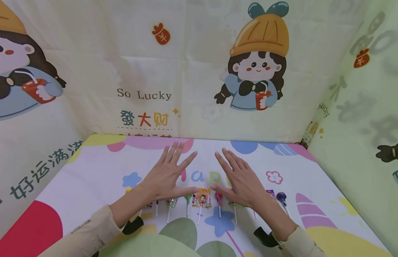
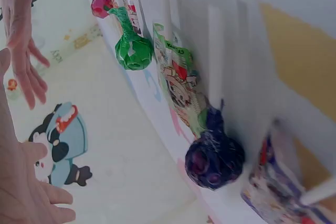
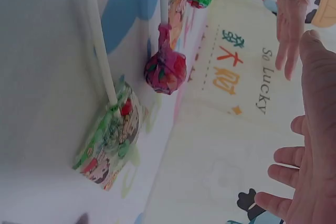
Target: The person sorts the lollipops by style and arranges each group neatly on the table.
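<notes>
1. And far left we have the left sleeve (image 1: 89, 230), beige, with a black bracket (image 1: 133, 225) at the wrist;
2. here's the left grip (image 1: 163, 175), hovering over the surface (image 1: 102, 178); fingers straight, thumb spread wide, hold of nothing at all;
3. beneath that side, the left wrist view picks out a red-and-white packet (image 2: 275, 184), blurred; next along, a dark purple lolly (image 2: 215, 161);
4. on to a green packet (image 2: 181, 90), then a green lolly (image 1: 188, 198); all lying in a row, sticks towards the person;
5. middle of the row, an orange packet (image 1: 201, 198); in the head view it sits between the two thumbs, white stick running nearer;
6. just beside it, a pink lolly (image 1: 219, 196), below the right thumb in that view;
7. now the right grip (image 1: 242, 180), raised over the row; fingers extended, thumb held apart, nothing in it;
8. below it, a second green packet (image 3: 113, 140), partly hidden from the head;
9. and out past the right forearm, a purple packet (image 1: 270, 193) beside a purple lolly (image 1: 281, 197), stick slanting.
</notes>
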Available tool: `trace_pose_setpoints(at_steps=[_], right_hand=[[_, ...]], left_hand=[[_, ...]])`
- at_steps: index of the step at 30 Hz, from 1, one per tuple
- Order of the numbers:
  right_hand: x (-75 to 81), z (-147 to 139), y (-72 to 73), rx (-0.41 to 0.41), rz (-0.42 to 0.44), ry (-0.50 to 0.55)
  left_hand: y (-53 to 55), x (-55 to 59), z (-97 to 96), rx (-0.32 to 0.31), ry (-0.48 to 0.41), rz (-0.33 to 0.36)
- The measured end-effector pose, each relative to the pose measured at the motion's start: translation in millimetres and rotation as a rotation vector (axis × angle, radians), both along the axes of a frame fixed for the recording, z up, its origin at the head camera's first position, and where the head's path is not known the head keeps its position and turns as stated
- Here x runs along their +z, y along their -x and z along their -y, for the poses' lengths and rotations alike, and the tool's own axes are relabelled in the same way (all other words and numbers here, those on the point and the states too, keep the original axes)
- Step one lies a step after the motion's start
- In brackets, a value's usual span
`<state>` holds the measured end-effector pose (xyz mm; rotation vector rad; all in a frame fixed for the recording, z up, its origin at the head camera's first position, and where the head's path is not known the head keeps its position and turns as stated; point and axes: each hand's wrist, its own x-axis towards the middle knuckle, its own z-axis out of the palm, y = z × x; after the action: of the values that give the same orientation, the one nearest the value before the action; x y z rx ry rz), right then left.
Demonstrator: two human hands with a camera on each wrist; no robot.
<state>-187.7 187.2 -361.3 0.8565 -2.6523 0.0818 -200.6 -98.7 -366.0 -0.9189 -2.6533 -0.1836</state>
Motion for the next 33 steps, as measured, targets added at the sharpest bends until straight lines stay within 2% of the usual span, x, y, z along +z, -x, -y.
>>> trace_pose_setpoints(at_steps=[7,12,15,19,23,33], right_hand=[[-1.0,8,-7.5,0.032,0.045,-0.008],[-4.3,17,-13.3,0.045,0.092,-0.012],[-6.0,23,-15.6,0.059,0.116,-0.005],[-7.1,30,-18.4,0.099,0.158,0.006],[-8.1,39,-20.5,0.129,0.199,0.003],[-12.6,60,-23.8,0.196,0.177,-0.033]], left_hand=[[-5.9,-1.9,13.8,0.003,-0.053,0.093],[-16.3,-3.4,28.4,-0.013,-0.092,0.098],[-24.3,-5.3,37.3,-0.017,-0.115,0.127],[-33.9,-9.2,48.4,-0.012,-0.132,0.158],[-41.3,-14.1,59.4,-0.008,-0.154,0.157],[-52.9,-23.3,85.3,0.033,-0.205,0.188]])
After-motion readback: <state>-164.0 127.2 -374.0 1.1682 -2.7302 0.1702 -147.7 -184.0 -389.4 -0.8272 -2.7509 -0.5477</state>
